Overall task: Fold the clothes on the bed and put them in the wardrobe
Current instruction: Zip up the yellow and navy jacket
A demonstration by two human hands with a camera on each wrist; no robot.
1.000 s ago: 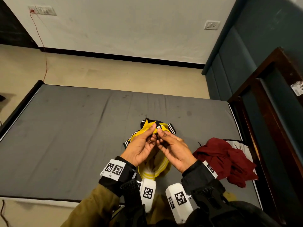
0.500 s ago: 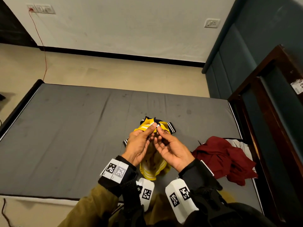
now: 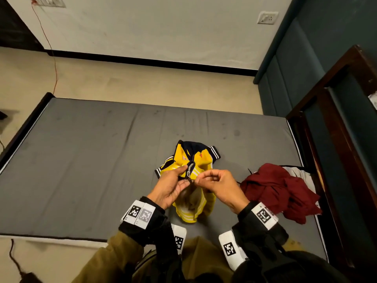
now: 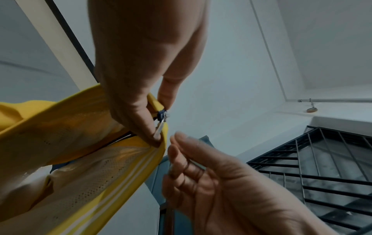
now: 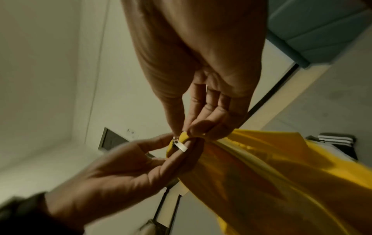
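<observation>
A yellow jacket (image 3: 191, 209) with a navy collar and striped cuffs lies bunched on the grey bed (image 3: 91, 160), its front edge lifted. My left hand (image 3: 184, 173) pinches that edge at the zipper pull (image 5: 180, 146), which rests on its fingers. In the left wrist view the left hand (image 4: 159, 120) holds the yellow fabric beside the slider. My right hand (image 3: 201, 178) is just right of it, fingers curled. The right wrist view shows the right hand (image 5: 188, 129) pinching the jacket's yellow edge next to the slider.
A crumpled maroon garment (image 3: 279, 190) lies on the bed to the right, over something white (image 3: 302, 174). A dark wooden bed frame (image 3: 336, 139) runs along the right side. The bed's left half is bare grey sheet. A cable (image 3: 16, 260) lies on the floor near the front left.
Both hands have drawn a little nearer to me with the jacket's front edge. The right hand has turned knuckles-up to the right of the left, and the zipper slider now shows between them.
</observation>
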